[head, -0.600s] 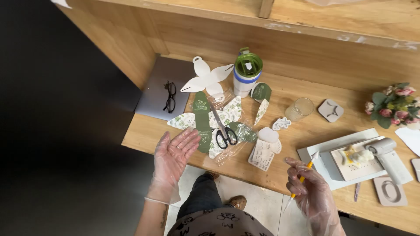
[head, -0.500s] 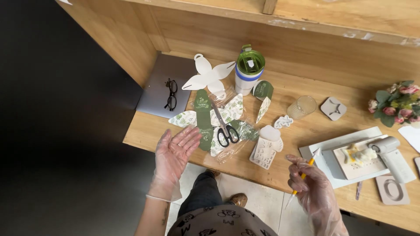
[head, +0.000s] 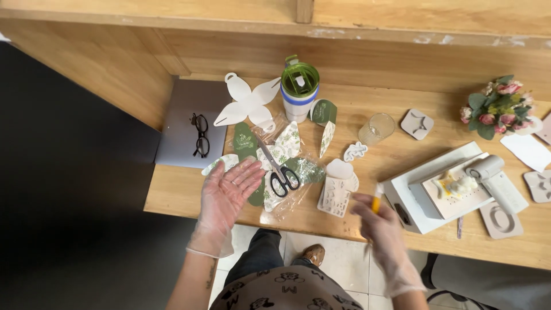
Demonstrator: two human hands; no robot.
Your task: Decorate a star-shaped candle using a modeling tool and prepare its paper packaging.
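Hovering left hand (head: 228, 192) spread open beside scissors (head: 277, 171), right hand (head: 383, 225) (blurred) pinching yellow tool (head: 375, 204), tumbler (head: 299, 90) behind

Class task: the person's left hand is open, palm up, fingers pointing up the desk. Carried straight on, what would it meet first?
Probably the black-handled scissors on the green and white leaf-printed paper cut-outs, just beyond the left hand; its height is unclear.

1. A small yellow tool (head: 375, 204) sits pinched in my right hand, low and right of centre; blurred.
2. Green-and-white patterned paper cutouts (head: 285, 150) lie flat, centre frame, just beyond my open left palm.
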